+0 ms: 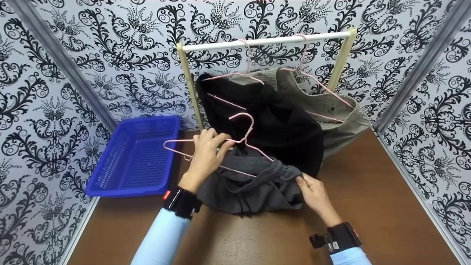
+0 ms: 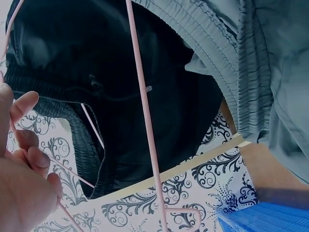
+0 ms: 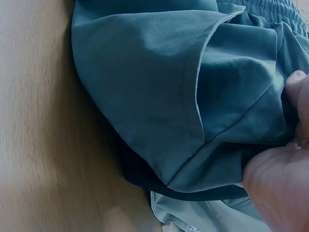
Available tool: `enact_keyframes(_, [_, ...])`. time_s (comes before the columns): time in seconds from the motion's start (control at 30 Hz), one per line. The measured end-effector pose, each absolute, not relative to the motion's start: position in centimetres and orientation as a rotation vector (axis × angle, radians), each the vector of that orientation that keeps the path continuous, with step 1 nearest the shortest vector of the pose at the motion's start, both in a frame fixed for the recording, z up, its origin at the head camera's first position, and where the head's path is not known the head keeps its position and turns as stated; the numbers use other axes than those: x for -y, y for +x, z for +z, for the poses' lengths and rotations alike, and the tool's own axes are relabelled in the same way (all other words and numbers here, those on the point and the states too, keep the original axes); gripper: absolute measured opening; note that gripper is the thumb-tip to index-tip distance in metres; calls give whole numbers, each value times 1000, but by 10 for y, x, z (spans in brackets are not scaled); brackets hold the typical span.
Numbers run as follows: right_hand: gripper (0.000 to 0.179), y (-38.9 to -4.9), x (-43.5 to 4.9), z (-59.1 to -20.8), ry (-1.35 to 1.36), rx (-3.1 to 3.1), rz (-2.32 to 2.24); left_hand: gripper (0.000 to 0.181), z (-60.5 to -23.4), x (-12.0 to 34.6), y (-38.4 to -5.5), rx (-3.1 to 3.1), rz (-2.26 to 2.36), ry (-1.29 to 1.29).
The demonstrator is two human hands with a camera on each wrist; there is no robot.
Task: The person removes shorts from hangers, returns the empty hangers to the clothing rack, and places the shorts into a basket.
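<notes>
My left hand [image 1: 209, 152] grips a pink hanger [image 1: 259, 150] by its upper arm, just left of the hook. The hanger's right end sits inside the elastic waistband of dark grey shorts [image 1: 254, 195], while its left end sticks out bare. At the waistband's right side, my right hand [image 1: 312, 192] pinches the fabric between thumb and fingers. In the right wrist view the shorts [image 3: 145, 82] show a pocket seam close to the thumb. The left wrist view shows the fingers [image 2: 29, 140] curled round the hanger wire.
Behind, a rack with a white rail [image 1: 272, 41] bears black shorts [image 1: 290, 125] and a grey-beige garment [image 1: 331, 136], each on a pink hanger. A blue plastic basket [image 1: 147, 189] stands on the left of the brown table [image 1: 368, 206]. Patterned walls enclose the back and sides.
</notes>
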State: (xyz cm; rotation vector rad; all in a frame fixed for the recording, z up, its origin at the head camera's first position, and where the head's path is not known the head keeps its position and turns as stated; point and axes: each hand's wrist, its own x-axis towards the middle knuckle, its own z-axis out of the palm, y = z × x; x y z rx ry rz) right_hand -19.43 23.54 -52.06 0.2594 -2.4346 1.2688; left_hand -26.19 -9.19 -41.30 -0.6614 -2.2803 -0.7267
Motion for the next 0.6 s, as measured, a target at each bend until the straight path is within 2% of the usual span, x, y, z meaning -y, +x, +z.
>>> enact_keyframes(0.27, [23, -195, -238, -522, 226, 2473, 1327, 20, -409, 96, -260, 2271, -739, -637])
enact_keyframes(0.6, [23, -197, -244, -524, 192, 2469, 1343, 21, -404, 104, -259, 2266, -739, -607])
